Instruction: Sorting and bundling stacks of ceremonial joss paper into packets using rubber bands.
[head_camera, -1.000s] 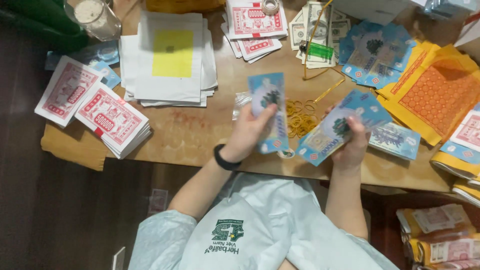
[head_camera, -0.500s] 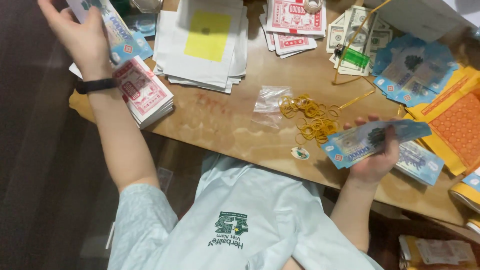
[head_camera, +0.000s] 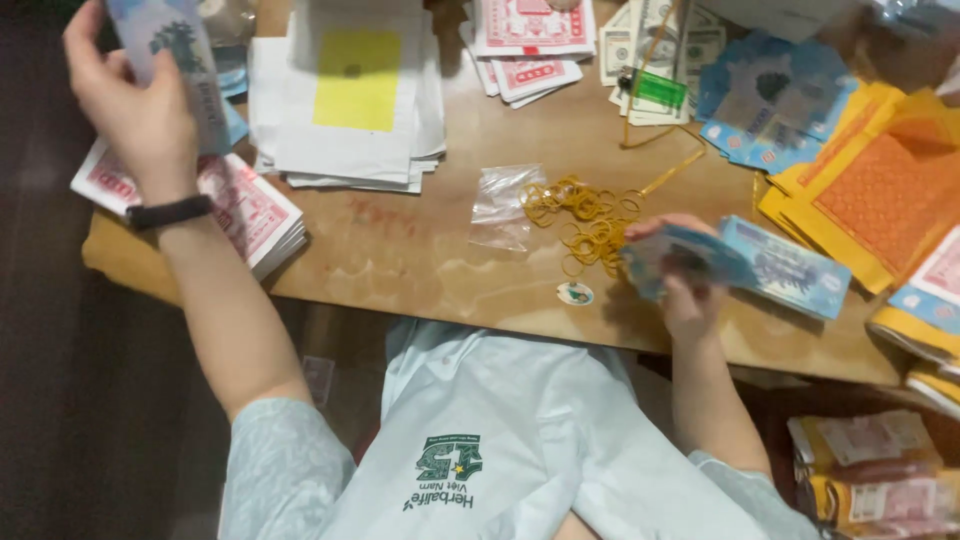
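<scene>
My left hand (head_camera: 135, 105) is raised at the far left and grips a thin bundle of blue paper notes (head_camera: 180, 60) over a stack of red-and-white notes (head_camera: 245, 210). A black band circles that wrist. My right hand (head_camera: 685, 275) holds a second bundle of blue notes (head_camera: 770, 265) low over the wooden table (head_camera: 420, 260), right beside a loose pile of yellow rubber bands (head_camera: 590, 215). A small clear plastic bag (head_camera: 505, 205) lies just left of the bands.
White sheets with a yellow square (head_camera: 355, 90) lie at the back. Red notes (head_camera: 530, 40), green banknotes (head_camera: 650, 50), more blue notes (head_camera: 770, 100) and orange-yellow packets (head_camera: 880, 190) crowd the back and right. Wrapped packs (head_camera: 870, 470) sit below right.
My left hand carried its blue bundle from the table's middle out to the far left and stays raised there. My right hand drew its bundle slightly left, toward the rubber bands.
</scene>
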